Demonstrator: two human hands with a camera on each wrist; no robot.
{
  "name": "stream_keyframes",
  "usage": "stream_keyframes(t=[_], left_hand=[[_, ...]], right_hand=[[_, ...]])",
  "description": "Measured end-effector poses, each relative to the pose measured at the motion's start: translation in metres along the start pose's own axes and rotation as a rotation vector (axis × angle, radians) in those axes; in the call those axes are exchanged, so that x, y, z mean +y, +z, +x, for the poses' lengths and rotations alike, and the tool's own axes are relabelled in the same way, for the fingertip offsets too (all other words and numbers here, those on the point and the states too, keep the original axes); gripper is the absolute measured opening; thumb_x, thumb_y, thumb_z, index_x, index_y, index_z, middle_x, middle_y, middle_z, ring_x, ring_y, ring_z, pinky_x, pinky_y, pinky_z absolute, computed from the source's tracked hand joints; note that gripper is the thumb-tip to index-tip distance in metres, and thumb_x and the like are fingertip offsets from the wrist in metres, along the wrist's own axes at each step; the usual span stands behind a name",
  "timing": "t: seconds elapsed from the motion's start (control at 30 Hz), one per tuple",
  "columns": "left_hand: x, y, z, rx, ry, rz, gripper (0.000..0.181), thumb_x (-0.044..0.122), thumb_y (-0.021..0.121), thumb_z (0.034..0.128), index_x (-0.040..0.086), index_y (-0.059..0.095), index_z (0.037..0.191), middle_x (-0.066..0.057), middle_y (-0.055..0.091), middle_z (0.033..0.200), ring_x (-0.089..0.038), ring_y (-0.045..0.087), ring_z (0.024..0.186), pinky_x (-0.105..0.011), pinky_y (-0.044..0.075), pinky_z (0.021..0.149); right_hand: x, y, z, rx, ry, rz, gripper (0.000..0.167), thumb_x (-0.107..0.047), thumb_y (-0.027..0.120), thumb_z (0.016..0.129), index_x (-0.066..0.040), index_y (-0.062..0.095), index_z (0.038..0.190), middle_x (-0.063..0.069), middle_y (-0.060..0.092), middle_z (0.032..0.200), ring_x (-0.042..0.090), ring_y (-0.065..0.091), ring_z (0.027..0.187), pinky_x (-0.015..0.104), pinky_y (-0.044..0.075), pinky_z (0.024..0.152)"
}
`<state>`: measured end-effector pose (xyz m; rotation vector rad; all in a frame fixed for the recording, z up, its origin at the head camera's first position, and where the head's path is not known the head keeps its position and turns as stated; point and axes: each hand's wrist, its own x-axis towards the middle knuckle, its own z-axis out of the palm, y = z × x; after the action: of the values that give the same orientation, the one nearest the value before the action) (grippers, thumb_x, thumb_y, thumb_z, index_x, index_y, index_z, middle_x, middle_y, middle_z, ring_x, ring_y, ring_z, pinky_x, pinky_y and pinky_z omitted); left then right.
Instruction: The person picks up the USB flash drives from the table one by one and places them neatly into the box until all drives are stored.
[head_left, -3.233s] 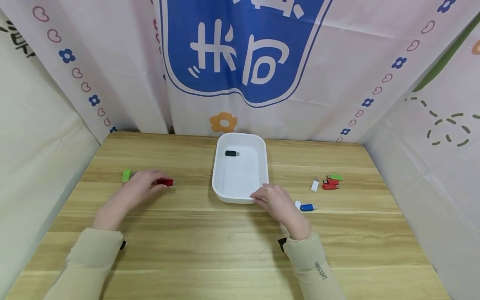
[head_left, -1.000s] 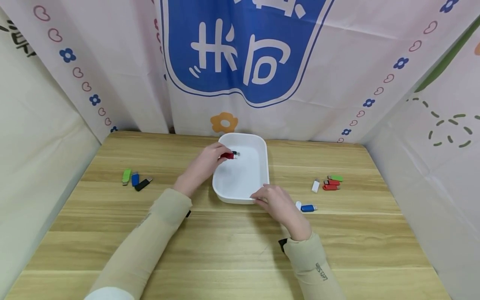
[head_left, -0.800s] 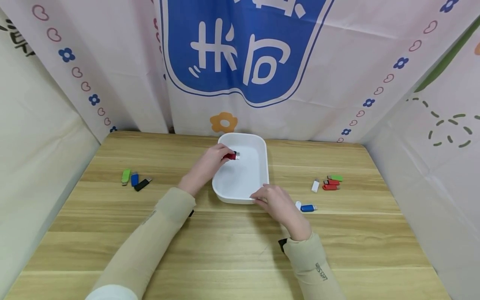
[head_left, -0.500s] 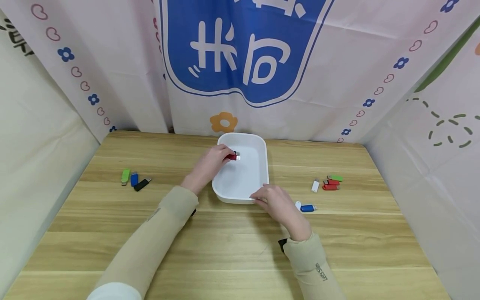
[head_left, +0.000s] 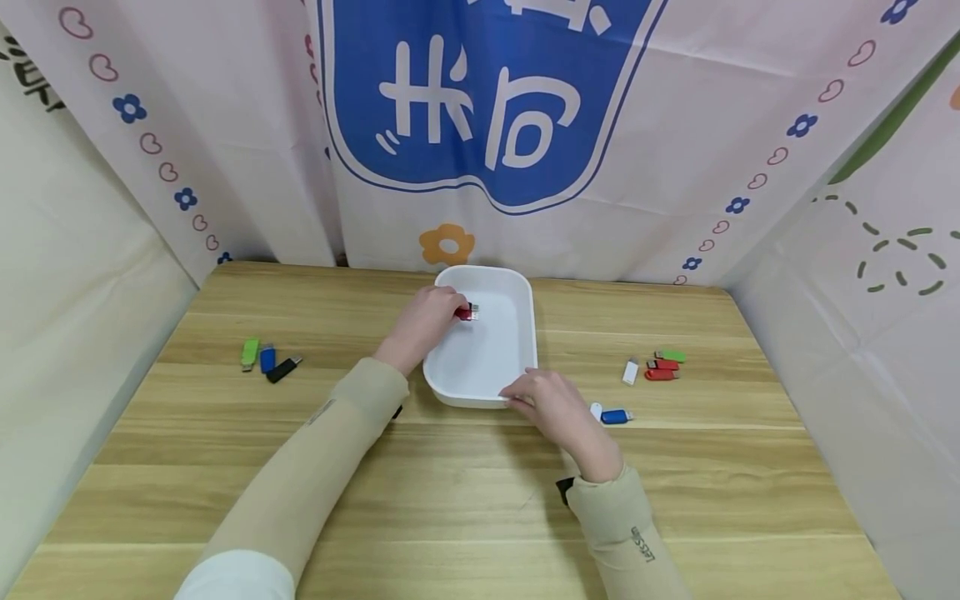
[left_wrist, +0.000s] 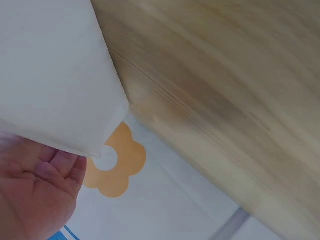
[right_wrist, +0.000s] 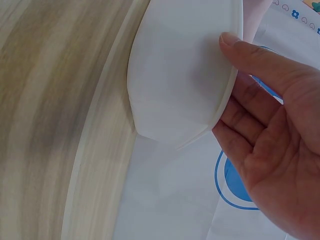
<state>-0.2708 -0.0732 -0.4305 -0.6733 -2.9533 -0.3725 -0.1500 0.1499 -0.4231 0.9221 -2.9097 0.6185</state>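
Observation:
My left hand (head_left: 429,321) reaches over the left wall of the white box (head_left: 487,367) and pinches a red USB stick (head_left: 467,315) low inside it. Right behind the red stick, partly covered by it and the fingers, lies a black USB stick (head_left: 470,306). In the left wrist view the fingertips of that hand (left_wrist: 37,187) are hidden behind the box wall (left_wrist: 60,85). With thumb outside and fingers inside, my right hand (right_wrist: 280,115) grips the rim at the box's near right corner, seen in the right wrist view.
Left on the wooden table (head_left: 480,500) lie a green (head_left: 250,354), a blue (head_left: 267,358) and a black USB stick (head_left: 283,369). Several more are at right, including white (head_left: 630,372), green (head_left: 670,356), red (head_left: 662,375) and blue (head_left: 615,416). A printed curtain (head_left: 285,167) hangs behind.
My left hand has carried the red USB stick from the left group into the box, beside the black one. Lately it has barely shifted. My right hand stays on the rim.

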Motion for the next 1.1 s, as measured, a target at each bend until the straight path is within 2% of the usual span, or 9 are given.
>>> stream_keyframes(t=[0.13, 0.23, 0.47, 0.6, 0.8, 1.1], left_hand=[[0.001, 0.003, 0.007, -0.032, -0.009, 0.057, 0.021, 0.004, 0.065, 0.0944, 0.011, 0.076, 0.110, -0.009, 0.075, 0.108, -0.024, 0.069, 0.106, -0.047, 0.039, 0.118], [0.002, 0.005, 0.011, -0.048, -0.022, 0.089, 0.022, 0.002, 0.065, 0.0941, 0.010, 0.076, 0.112, -0.010, 0.075, 0.112, -0.025, 0.068, 0.111, -0.048, 0.031, 0.122], [0.003, 0.009, 0.015, -0.112, -0.039, 0.181, 0.023, 0.000, 0.061, 0.0954, 0.010, 0.075, 0.111, -0.009, 0.075, 0.112, -0.024, 0.068, 0.112, -0.051, 0.028, 0.123], [0.004, 0.012, 0.016, -0.148, -0.059, 0.202, 0.019, 0.001, 0.062, 0.0953, 0.011, 0.074, 0.105, -0.007, 0.074, 0.109, -0.023, 0.068, 0.110, -0.052, 0.023, 0.125], [0.004, 0.019, 0.018, -0.149, -0.072, 0.231, 0.017, 0.002, 0.064, 0.0942, 0.012, 0.074, 0.103, -0.007, 0.075, 0.106, -0.023, 0.068, 0.109, -0.052, 0.020, 0.126], [0.007, 0.019, 0.018, -0.175, -0.087, 0.306, 0.022, 0.004, 0.061, 0.0964, 0.014, 0.073, 0.112, -0.006, 0.075, 0.114, -0.024, 0.069, 0.114, -0.050, 0.019, 0.127]], right_hand=[[0.001, 0.001, 0.000, 0.007, -0.009, -0.002, 0.012, -0.012, 0.076, 0.087, -0.012, 0.080, 0.098, 0.000, 0.079, 0.096, 0.022, 0.073, 0.103, 0.038, 0.056, 0.098], [0.000, 0.001, 0.000, 0.008, -0.009, 0.001, 0.012, -0.012, 0.076, 0.087, -0.012, 0.080, 0.098, 0.000, 0.079, 0.096, 0.022, 0.072, 0.104, 0.039, 0.056, 0.097], [0.000, 0.001, -0.001, 0.006, -0.007, 0.011, 0.012, -0.011, 0.076, 0.086, -0.012, 0.080, 0.097, -0.001, 0.079, 0.096, 0.022, 0.072, 0.105, 0.039, 0.056, 0.098], [0.000, 0.000, -0.001, 0.006, -0.011, 0.009, 0.012, -0.011, 0.076, 0.087, -0.012, 0.080, 0.098, -0.001, 0.079, 0.096, 0.022, 0.073, 0.104, 0.039, 0.055, 0.099], [0.001, 0.000, 0.000, 0.004, -0.013, 0.007, 0.012, -0.012, 0.076, 0.087, -0.013, 0.080, 0.097, -0.001, 0.079, 0.095, 0.019, 0.073, 0.099, 0.038, 0.055, 0.100], [0.000, 0.000, 0.001, 0.002, -0.009, 0.013, 0.012, -0.010, 0.076, 0.087, -0.012, 0.080, 0.098, 0.000, 0.079, 0.096, 0.020, 0.073, 0.099, 0.038, 0.055, 0.099]])
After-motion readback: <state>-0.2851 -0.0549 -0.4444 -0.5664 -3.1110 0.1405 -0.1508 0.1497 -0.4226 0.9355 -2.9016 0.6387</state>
